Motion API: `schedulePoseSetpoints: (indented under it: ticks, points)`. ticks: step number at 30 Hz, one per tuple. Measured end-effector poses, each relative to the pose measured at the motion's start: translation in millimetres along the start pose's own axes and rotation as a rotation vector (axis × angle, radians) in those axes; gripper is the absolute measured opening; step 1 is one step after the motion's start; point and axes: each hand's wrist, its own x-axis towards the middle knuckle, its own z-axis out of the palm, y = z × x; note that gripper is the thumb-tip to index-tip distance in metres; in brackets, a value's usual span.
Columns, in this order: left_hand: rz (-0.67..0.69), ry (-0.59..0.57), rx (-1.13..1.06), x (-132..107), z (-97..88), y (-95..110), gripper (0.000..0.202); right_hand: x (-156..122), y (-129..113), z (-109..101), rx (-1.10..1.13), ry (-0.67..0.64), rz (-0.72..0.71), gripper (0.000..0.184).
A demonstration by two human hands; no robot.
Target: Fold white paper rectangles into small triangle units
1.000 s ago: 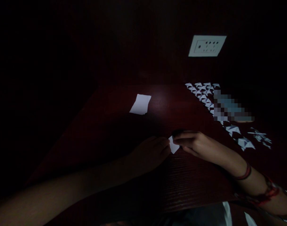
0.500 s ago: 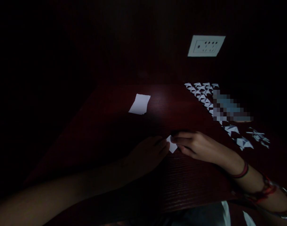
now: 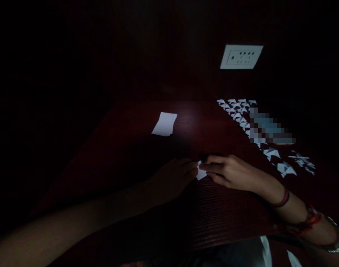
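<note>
A small white paper piece (image 3: 200,173) lies on the dark wooden table (image 3: 219,211), pinched between both hands. My left hand (image 3: 173,177) sits in shadow on its left side, fingertips closed on the paper's left edge. My right hand (image 3: 230,171) comes in from the right, fingers pressed together on the paper's right edge. Most of the paper is hidden under the fingers. Red bands and a bangle circle my right wrist.
A small stack of white paper sheets (image 3: 164,124) lies farther back on the table. Several folded white paper triangles (image 3: 237,109) run along the right side, with more folded pieces (image 3: 286,168) nearer. A white wall socket (image 3: 241,56) is behind. The surroundings are very dark.
Both hands have drawn closer together over the paper piece, covering more of it. The view has shifted slightly.
</note>
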Motion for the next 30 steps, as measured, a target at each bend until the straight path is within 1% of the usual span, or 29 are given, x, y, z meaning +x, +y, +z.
schedulePoseSetpoints:
  ticks: [3, 9, 13, 16, 19, 23, 26, 30]
  points:
    - [0.005, -0.005, -0.036, 2.1, -2.5, -2.1, 0.031, 0.5, 1.3, -1.0, 0.038, 0.000, -0.015, 0.029]
    - [0.024, -0.030, -0.071, 4.8, -5.3, -7.3, 0.034, -1.0, 5.5, -4.0, 0.235, 0.019, -0.064, 0.026]
    - [0.045, -0.051, -0.083, 4.7, -8.5, -8.3, 0.033, -2.7, 9.4, -3.4, 0.314, 0.055, -0.050, 0.027]
    - [0.049, -0.048, -0.082, 4.3, -9.6, -8.3, 0.032, -3.7, 11.1, -1.1, 0.287, 0.077, -0.005, 0.028]
    - [0.036, -0.047, -0.073, 4.0, -9.4, -8.1, 0.038, -4.4, 10.7, 0.3, 0.247, 0.071, 0.016, 0.028]
    - [0.029, -0.056, -0.066, 4.2, -8.8, -7.8, 0.045, -4.0, 8.4, 0.0, 0.244, 0.057, 0.007, 0.025]
    - [0.010, -0.051, -0.084, 5.0, -8.1, -8.6, 0.045, -3.6, 6.6, -0.9, 0.233, 0.044, 0.001, 0.022]
    - [0.041, -0.038, -0.144, 6.9, -7.0, -11.3, 0.044, -4.7, 5.5, -2.3, 0.219, 0.019, -0.004, 0.021]
